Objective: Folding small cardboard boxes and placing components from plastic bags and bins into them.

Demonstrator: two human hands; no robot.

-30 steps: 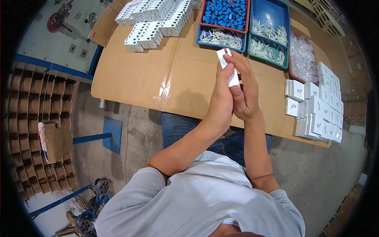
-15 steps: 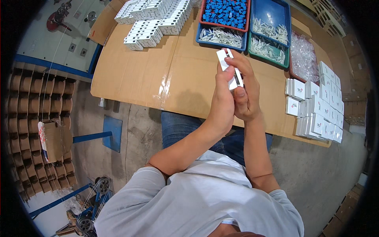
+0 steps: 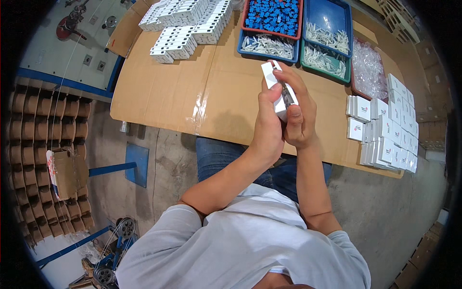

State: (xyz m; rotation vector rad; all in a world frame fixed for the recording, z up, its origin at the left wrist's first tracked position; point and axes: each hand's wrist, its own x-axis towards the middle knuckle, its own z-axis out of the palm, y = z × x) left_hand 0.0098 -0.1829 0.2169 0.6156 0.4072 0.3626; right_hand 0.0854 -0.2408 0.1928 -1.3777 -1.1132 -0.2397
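**White casing turns and shows a wider dark gap between the hands**

Compared with half a second ago, the white casing (image 3: 270, 77) has turned a little and its dark gap (image 3: 288, 97) shows broader, while both hands keep their place.

The cardboard-covered tabletop (image 3: 163, 91) carries stacked white units (image 3: 180, 41) toward its far left corner, a red tray (image 3: 273, 32) of blue pieces near its far edge, and piled white plates (image 3: 385, 137) at its near right corner. The hands hang over the near edge, wrists close together.

The casing is in their grasp above the tabletop, just beyond the wrists; its long axis slants from far left to near right. Neither hand is nearer: the left hand (image 3: 267, 118) clamps the left face, thumb on top, and the right hand (image 3: 303, 123) curls its fingers around the far right side, thumb by the near end. Both grips are closed on it. Something metallic seems to sit in the gap, though it is too small to tell.
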